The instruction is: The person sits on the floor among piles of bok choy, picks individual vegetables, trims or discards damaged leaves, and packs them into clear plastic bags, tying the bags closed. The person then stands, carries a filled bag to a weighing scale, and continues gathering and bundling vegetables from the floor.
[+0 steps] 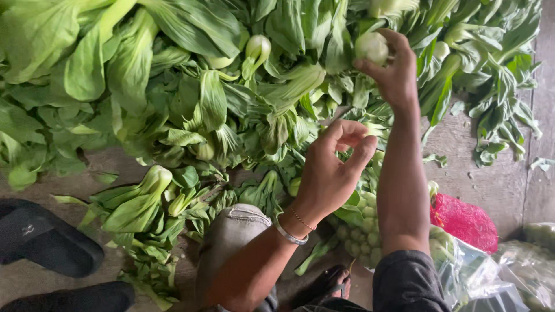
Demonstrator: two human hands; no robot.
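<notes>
I take the heap of bok choy (231,86) as my landmark; it covers the upper half of the view, spread over a bare concrete floor (497,179). My right hand (390,72) is up at the heap's right-hand part, fingers curled round the pale bulb end of one bok choy head (371,47), so that grip is closed on the vegetable and the head sits partly lifted among the leaves. My left hand (332,173) hovers below the heap's near edge, fingers loosely curved and spread with nothing between them; I read it as open and waiting. A metal bangle (289,236) and a thin chain sit on that wrist.

Below the heap, close to my knees, a clear plastic bag (462,266) holds already gathered heads, their stem ends packed together (361,231), with a red mesh sack (462,222) just to its right. To the heap's lower left lie a few loose heads (139,202) and trimmed leaves, and a dark sandal (46,237) further left.

As I judge it, the step in hand is picking one head out of the heap to sort or bundle. The next move would need the right hand to draw the head clear without dragging its neighbours, then pass it toward the left hand or the bag. Whether the leaves of that head are tangled under others I cannot tell from here.
</notes>
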